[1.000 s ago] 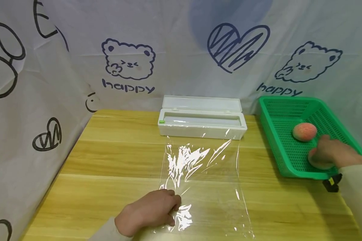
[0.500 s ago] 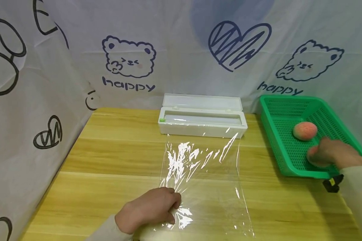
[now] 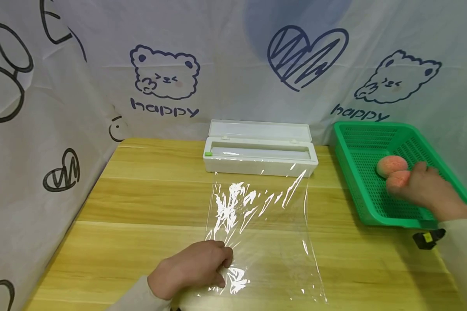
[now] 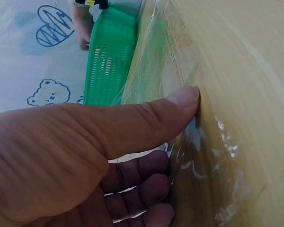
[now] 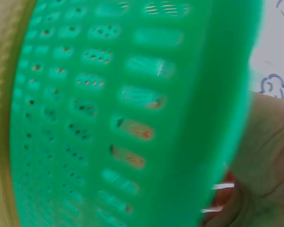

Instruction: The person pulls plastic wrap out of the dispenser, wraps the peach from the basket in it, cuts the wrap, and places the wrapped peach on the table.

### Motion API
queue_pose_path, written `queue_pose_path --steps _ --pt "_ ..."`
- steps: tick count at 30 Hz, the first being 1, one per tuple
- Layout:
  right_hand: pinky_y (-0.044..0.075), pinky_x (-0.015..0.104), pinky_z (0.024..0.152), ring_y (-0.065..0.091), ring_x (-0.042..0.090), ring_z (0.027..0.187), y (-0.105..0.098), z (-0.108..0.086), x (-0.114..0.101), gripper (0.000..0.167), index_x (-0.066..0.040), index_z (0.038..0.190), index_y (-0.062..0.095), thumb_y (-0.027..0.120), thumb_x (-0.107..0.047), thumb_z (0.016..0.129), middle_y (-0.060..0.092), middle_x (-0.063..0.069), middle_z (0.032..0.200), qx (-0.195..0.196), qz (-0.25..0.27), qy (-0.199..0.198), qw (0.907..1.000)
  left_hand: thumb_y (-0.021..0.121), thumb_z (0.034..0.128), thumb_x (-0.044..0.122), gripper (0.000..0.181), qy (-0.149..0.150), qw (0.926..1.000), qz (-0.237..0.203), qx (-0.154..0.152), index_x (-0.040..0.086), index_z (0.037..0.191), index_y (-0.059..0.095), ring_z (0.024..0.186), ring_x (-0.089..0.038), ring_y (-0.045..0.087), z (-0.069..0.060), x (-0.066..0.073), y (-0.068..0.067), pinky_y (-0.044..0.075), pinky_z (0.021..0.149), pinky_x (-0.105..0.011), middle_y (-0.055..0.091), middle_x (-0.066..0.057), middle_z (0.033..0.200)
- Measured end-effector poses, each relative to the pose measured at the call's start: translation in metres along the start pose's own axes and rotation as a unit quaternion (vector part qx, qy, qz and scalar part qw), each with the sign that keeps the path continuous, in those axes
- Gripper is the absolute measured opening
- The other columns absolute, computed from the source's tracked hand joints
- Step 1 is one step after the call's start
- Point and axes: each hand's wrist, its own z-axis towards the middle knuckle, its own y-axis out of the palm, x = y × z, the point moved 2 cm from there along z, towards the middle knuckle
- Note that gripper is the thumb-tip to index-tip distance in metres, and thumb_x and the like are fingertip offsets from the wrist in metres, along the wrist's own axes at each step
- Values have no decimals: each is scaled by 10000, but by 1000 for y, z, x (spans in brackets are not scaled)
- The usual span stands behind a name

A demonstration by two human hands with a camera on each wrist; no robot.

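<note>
Right hand [image 3: 432, 190] grips nearer fruit [image 3: 398, 180], ideally gently, behind near edge of basket [image 3: 393, 221]; relaxed left hand [image 3: 194, 267] rests on film [image 3: 272, 242].

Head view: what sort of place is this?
Likely an improvised tabletop recording booth: a wood-grain table, a pale cloth with bear and heart prints hung behind it, and a black wrist camera by the right sleeve.

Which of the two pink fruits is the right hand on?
The nearer pink fruit, partly covered by the right hand; the farther pink fruit lies just behind it, with no fingers over it.
</note>
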Motion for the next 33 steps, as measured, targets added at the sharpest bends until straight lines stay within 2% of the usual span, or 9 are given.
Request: queue_pose_path --steps 2,5,9,14,19,22,25,29,33 --pt "451 677 703 456 590 901 -2 -4 -4 867 295 1309 213 486 -461 984 329 478 1080 379 153 -45 9992 930 761 290 387 21 10000 9 7 221 849 560 714 -31 431 0 0 0 408 682 -204 435 139 779" --pt "458 675 660 456 589 900 -7 -12 -18 888 262 1350 261 542 -497 985 340 498 1114 928 362 -107 9950 932 760 292 386 33 10000 4 14 219 858 566 717 -32 433 0 0 1 410 685 -207 438 138 784" --pt "465 646 602 462 565 883 -15 -25 -49 794 200 1362 340 629 -416 953 355 494 1189 1572 696 -349 9845 934 759 281 390 15 10000 -44 1 221 863 563 719 -34 430 -1 0 1 405 684 -208 438 138 787" --pt "463 632 637 463 491 916 -17 -49 -95 742 147 1374 396 772 -277 895 391 410 1228 2160 1258 -1138 9615 931 764 273 384 -5 9999 -97 -37 222 866 565 721 -36 432 0 0 2 405 688 -209 439 136 791" --pt "458 586 737 479 443 1024 -8 -71 -143 766 111 1362 447 860 -204 799 481 328 1231 2423 1581 -2065 9347 930 768 275 369 -18 9999 -129 -51 220 878 582 724 -35 438 1 -1 2 415 691 -209 450 137 799" --pt "490 558 783 516 382 1017 6 -84 -169 768 79 1359 466 885 -193 775 520 271 1212 2305 1686 -2562 9235 929 770 276 362 -7 9999 -149 -36 215 883 591 724 -32 440 1 -1 1 419 692 -207 454 138 803" --pt "543 502 793 572 303 995 29 -98 -191 772 33 1362 489 911 -212 764 564 206 1211 1960 1770 -3031 9156 930 769 274 366 16 9999 -159 -26 213 876 585 724 -30 436 1 -1 1 415 689 -205 451 137 803" --pt "619 446 809 654 240 1012 66 -117 -215 752 -16 1354 523 938 -249 771 619 136 1236 1291 1936 -3598 9035 927 779 288 376 18 9998 -170 -55 211 864 568 724 -32 430 1 -1 1 407 684 -208 445 130 796" --pt "626 418 871 675 193 1075 95 -134 -233 719 -85 1379 542 916 -345 823 633 52 1294 453 2180 -3770 8990 924 783 303 375 -3 9998 -178 -85 212 868 570 728 -36 433 2 -2 1 405 681 -212 447 127 797"
